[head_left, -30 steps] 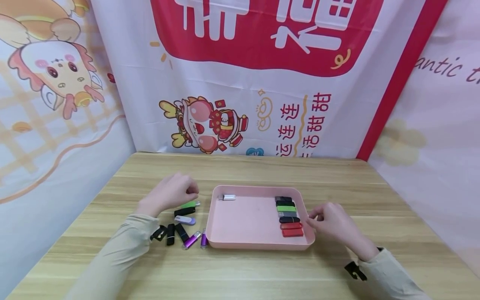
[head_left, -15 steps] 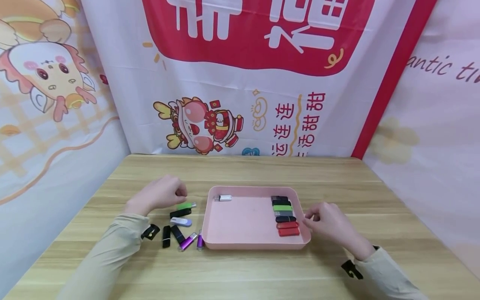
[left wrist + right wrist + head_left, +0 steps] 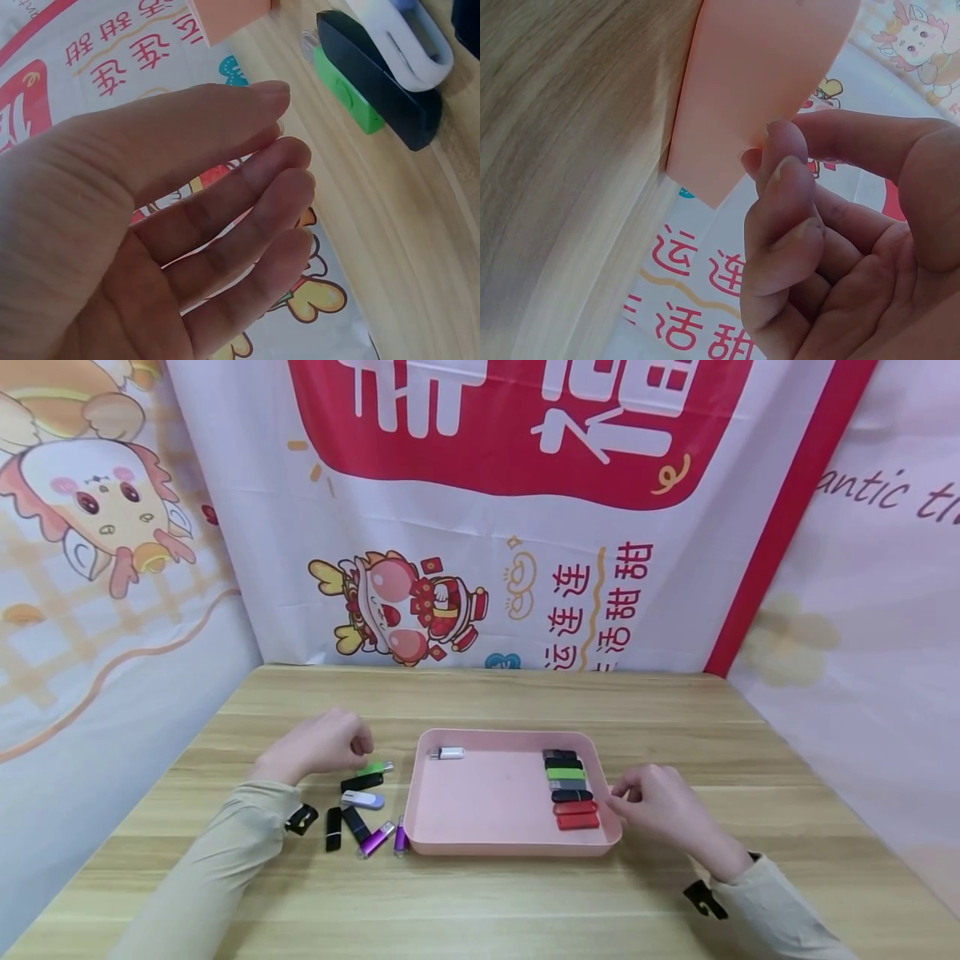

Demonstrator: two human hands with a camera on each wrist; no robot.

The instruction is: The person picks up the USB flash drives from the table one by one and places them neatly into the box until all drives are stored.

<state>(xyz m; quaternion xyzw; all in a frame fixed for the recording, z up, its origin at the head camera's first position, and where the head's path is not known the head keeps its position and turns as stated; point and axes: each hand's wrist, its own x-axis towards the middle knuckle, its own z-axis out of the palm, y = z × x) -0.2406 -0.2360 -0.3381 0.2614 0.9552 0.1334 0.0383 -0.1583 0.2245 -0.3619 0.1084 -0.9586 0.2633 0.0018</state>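
My left hand [image 3: 330, 745] hovers over the left part of the table, fingers loosely bent with nothing between them, as the left wrist view [image 3: 217, 187] confirms. Just below its fingertips lies a green USB stick [image 3: 371, 769], beside a black USB stick [image 3: 362, 782] and a white-and-lilac one [image 3: 363, 800]. At the right wall of the pink tray [image 3: 495, 848], my right hand [image 3: 660, 802] pinches the rim between thumb and fingers. Inside the tray, a white USB stick [image 3: 450, 753] lies at the back left corner. A column of several sticks, including a red stick [image 3: 577, 821], lines the right side.
Nearer the front left lie two dark USB sticks, one a black stick [image 3: 333, 829], and two purple ones, including a purple stick [image 3: 377, 839] close to the tray. A printed cloth [image 3: 480, 527] hangs behind the wooden table [image 3: 495, 910].
Between the first two frames the whole scene shifts slightly left with the camera. My left hand draws back a little from the tray. The right hand stays at the tray rim.
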